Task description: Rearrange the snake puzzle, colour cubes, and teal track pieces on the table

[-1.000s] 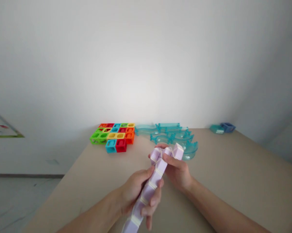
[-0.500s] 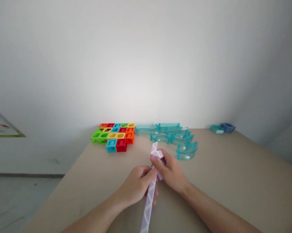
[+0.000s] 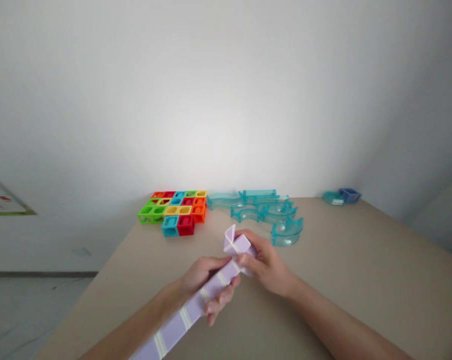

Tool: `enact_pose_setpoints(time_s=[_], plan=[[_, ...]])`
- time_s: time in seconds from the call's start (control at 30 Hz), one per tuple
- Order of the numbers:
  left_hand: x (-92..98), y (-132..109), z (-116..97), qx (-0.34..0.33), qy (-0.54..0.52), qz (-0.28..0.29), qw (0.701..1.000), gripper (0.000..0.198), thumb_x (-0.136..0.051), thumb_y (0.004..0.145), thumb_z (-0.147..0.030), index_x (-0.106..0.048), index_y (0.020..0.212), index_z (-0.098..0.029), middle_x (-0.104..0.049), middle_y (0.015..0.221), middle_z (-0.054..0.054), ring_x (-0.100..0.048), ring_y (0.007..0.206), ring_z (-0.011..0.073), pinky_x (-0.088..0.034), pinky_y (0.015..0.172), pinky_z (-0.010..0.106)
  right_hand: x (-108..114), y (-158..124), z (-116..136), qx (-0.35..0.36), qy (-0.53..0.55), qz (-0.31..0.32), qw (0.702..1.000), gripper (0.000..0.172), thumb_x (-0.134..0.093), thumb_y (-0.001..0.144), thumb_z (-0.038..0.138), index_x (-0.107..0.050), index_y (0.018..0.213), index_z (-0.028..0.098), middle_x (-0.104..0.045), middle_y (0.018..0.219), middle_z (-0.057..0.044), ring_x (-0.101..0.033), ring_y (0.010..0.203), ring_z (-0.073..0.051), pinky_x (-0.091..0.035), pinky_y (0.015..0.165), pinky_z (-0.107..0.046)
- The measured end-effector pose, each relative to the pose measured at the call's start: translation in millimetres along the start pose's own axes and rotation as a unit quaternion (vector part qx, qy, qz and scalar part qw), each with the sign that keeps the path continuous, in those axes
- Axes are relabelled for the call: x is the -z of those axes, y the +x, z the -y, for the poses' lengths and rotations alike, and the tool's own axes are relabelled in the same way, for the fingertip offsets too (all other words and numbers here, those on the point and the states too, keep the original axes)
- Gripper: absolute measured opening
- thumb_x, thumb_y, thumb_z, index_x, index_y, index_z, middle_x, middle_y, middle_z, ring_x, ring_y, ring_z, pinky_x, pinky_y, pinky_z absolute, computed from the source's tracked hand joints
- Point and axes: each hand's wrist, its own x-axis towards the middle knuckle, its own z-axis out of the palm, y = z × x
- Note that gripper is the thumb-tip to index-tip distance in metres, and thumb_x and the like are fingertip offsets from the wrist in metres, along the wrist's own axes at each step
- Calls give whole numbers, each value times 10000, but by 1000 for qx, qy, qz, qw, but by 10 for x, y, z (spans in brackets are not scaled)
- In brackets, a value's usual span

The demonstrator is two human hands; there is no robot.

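A lilac snake puzzle (image 3: 212,286) with pale seams is held between my two hands above the near part of the table. Its long straight part slants down to the lower left and leaves the picture, while the far end is folded into a small bent cluster. My left hand (image 3: 201,282) is wrapped round the straight part, fingers showing beneath it. Around the folded end my right hand (image 3: 265,262) is closed, thumb on top near the bend. Part of the folded end is hidden behind the right fingers.
Colourful hollow cubes (image 3: 178,211) stand in rows at the table's back left. Clear teal track pieces (image 3: 263,212) lie behind my hands. At the back right, a teal piece (image 3: 333,198) sits beside a blue box-like piece (image 3: 349,195). A white wall (image 3: 226,100) rises behind the table (image 3: 342,265).
The snake puzzle's straight part has swung toward the lower left and rolled, so its broad face shows. My left hand has turned with it, and the folded end has shifted slightly left.
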Motion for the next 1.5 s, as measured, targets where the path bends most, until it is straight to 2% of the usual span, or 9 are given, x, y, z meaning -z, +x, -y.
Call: enact_pose_setpoints(time_s=[0.1, 0.17, 0.3, 0.53, 0.67, 0.8, 0.97, 1.23, 1.5], plan=[[-41, 36, 42, -113, 67, -112, 985, 438, -451, 878, -445, -633, 789, -57, -638, 575, 77, -562, 351, 139, -521, 362, 269, -103, 22, -77, -161, 74, -44, 983, 446, -511, 854, 595, -560, 1001, 177, -529, 595, 35, -502, 457, -110, -417, 414, -213], [-79, 60, 66, -227, 119, -197, 946, 298, -569, 817, -358, -636, 839, -68, -666, 647, 71, -586, 384, 144, -519, 385, 268, -155, 39, -105, -240, 109, -69, 962, 467, -485, 841, 631, -547, 926, 176, -506, 505, 51, -478, 379, -110, -404, 339, -207], [-123, 75, 77, -322, 245, -227, 886, 320, -683, 739, -223, -603, 1033, -125, -690, 728, 40, -637, 537, 150, -524, 546, 267, -205, 46, -92, -310, 152, -113, 932, 487, -466, 822, 651, -542, 818, 170, -539, 517, 26, -490, 380, -107, -404, 299, -194], [-152, 64, 83, -385, 406, -299, 773, 294, -563, 878, -374, -633, 747, -119, -678, 674, 61, -629, 601, 151, -499, 596, 249, -265, 42, -78, -279, 117, -134, 944, 463, -463, 837, 619, -542, 898, 167, -564, 510, 20, -527, 421, -125, -351, 299, -164], [-195, 57, 79, -407, 427, -316, 743, 298, -557, 881, -370, -615, 703, -139, -644, 597, 26, -619, 539, 136, -494, 544, 225, -288, 48, -100, -244, 93, -140, 955, 497, -441, 850, 627, -537, 993, 161, -538, 537, 35, -520, 422, -134, -367, 312, -191], [-198, 87, 97, -410, 389, -341, 752, 331, -594, 848, -414, -586, 666, -138, -587, 540, 2, -595, 457, 128, -493, 470, 225, -294, -1, -117, -175, 42, -175, 968, 440, -461, 872, 592, -539, 993, 176, -526, 615, 32, -511, 469, -118, -380, 379, -200], [-184, 162, 124, -395, 210, -359, 819, 480, -571, 811, -562, -517, 583, -143, -529, 467, -19, -522, 297, 125, -426, 296, 225, -284, -97, -57, -30, 9, -148, 988, 288, -509, 912, 466, -520, 1050, 214, -560, 722, 20, -517, 598, -117, -421, 545, -213], [-212, 145, 60, -417, 111, -291, 854, 448, -549, 843, -537, -552, 655, -131, -528, 424, -13, -497, 315, 105, -404, 297, 189, -275, -46, -38, -76, 217, -51, 972, 368, -470, 916, 504, -517, 1106, 192, -596, 743, -14, -580, 589, -154, -487, 545, -277], [-233, 45, 6, -392, 145, -234, 878, 347, -641, 807, -451, -564, 737, -120, -564, 520, -1, -408, 356, 43, -355, 322, 143, -210, -47, -32, -68, 48, -54, 995, 361, -495, 913, 492, -605, 873, 151, -594, 685, -24, -534, 602, -136, -453, 562, -248]])
